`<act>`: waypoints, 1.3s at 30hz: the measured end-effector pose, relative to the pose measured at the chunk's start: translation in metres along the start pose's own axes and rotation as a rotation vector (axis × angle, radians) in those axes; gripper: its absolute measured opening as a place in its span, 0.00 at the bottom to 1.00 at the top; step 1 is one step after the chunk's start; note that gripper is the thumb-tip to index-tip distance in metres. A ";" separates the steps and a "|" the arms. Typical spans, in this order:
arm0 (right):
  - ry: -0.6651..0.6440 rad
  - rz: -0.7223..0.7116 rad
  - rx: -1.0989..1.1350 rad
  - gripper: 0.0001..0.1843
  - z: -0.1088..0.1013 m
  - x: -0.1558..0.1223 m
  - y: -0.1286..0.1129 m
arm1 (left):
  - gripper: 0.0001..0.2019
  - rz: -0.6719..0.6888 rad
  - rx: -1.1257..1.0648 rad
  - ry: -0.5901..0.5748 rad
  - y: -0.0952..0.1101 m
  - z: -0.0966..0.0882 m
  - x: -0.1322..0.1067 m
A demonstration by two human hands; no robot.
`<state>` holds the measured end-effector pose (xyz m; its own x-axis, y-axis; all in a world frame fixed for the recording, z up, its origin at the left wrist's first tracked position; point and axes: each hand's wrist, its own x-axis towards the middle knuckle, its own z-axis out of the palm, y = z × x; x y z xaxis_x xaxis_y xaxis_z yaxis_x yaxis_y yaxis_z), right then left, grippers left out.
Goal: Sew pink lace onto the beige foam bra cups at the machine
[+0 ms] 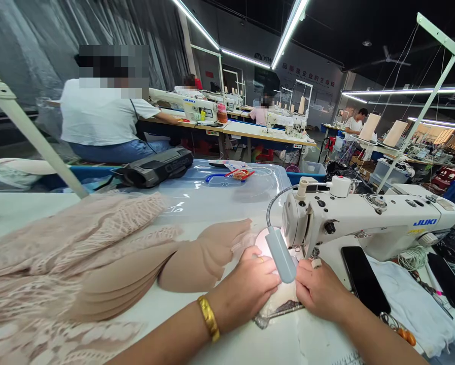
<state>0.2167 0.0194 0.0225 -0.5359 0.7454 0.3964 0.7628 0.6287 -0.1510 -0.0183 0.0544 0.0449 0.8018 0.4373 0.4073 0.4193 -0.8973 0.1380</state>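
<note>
The left hand [248,281], with a wide gold bracelet [209,318] on its wrist, lies palm down with bent fingers on a pale cream fabric piece with a darker patterned edge [283,295]. The right hand [322,288] touches the same piece from the other side, its fingers curled. A narrow gap parts the hands; whether either pinches the cloth or only presses it, I cannot tell. The fabric piece lies flat between and below them, in front of the white JUKI sewing machine [349,215], whose head stands just beyond the fingers. A grey, rounded lamp head on a flexible metal neck [280,258] hangs between the hands, lighting the cloth and hiding part of it.

Left of the left hand are smooth beige moulded cups [197,258], several overlapping in a stack, and farther left a loose heap of beige lace fabric [52,248]. Just right of the right hand lies a black smartphone [365,280], with a crumpled white cloth [412,306] beyond it. Well ahead of the left hand, a co-worker in a white T-shirt [98,114] sits at another machine.
</note>
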 end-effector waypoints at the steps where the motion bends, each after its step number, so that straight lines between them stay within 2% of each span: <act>1: -0.002 0.006 -0.001 0.08 0.000 0.000 0.000 | 0.12 -0.013 -0.008 -0.019 -0.001 -0.004 0.002; 4: 0.003 0.021 -0.018 0.08 0.001 0.000 -0.001 | 0.13 -0.029 0.017 -0.055 -0.005 -0.011 0.006; 8: 0.042 0.016 -0.032 0.08 0.003 0.002 0.001 | 0.14 -0.077 0.155 -0.074 -0.008 -0.008 0.009; 10: 0.051 0.003 -0.026 0.09 0.004 0.002 0.003 | 0.13 -0.119 0.223 -0.068 0.001 -0.006 0.007; 13: 0.059 -0.031 -0.022 0.10 0.003 -0.001 0.003 | 0.10 -0.162 0.311 -0.076 0.031 -0.002 -0.007; 17: 0.087 -0.041 0.009 0.14 0.009 -0.015 0.007 | 0.01 -0.106 0.321 -0.112 0.076 0.003 -0.045; 19: 0.087 -0.045 0.038 0.14 0.017 -0.022 0.014 | 0.08 -0.128 0.289 -0.106 0.087 -0.002 -0.072; 21: 0.088 -0.064 0.071 0.13 0.026 -0.025 0.023 | 0.12 -0.266 0.259 -0.040 0.092 -0.015 -0.104; 24: 0.086 -0.093 0.110 0.12 0.033 -0.026 0.031 | 0.20 -0.535 0.286 0.128 0.093 -0.046 -0.148; 26: 0.090 -0.098 0.117 0.12 0.031 -0.024 0.031 | 0.26 -0.665 0.362 0.179 0.087 -0.066 -0.170; 27: 0.097 -0.103 0.115 0.11 0.028 -0.022 0.029 | 0.25 -0.711 0.395 0.182 0.083 -0.074 -0.178; 30: 0.094 -0.120 0.145 0.13 0.014 -0.018 0.007 | 0.17 -0.757 0.392 0.187 0.071 -0.092 -0.182; 33: 0.006 -0.062 0.378 0.10 -0.007 -0.020 -0.039 | 0.13 -0.703 0.309 0.252 0.070 -0.102 -0.161; 34: -0.021 -0.020 0.503 0.14 -0.013 -0.022 -0.059 | 0.12 -0.682 0.269 0.301 0.073 -0.104 -0.150; 37: -0.067 0.122 0.918 0.50 -0.024 -0.024 -0.117 | 0.10 -0.611 0.088 0.461 0.088 -0.109 -0.114; 38: -0.074 0.150 1.052 0.55 -0.024 -0.022 -0.133 | 0.09 -0.603 0.009 0.506 0.093 -0.109 -0.103; 39: -0.066 0.198 1.184 0.50 -0.023 -0.020 -0.144 | 0.09 -0.617 -0.078 0.543 0.097 -0.108 -0.094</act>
<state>0.1256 -0.0914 0.0572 -0.4907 0.8402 0.2307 0.0470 0.2899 -0.9559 -0.0992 -0.0805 0.1174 0.1116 0.7809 0.6146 0.6699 -0.5159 0.5339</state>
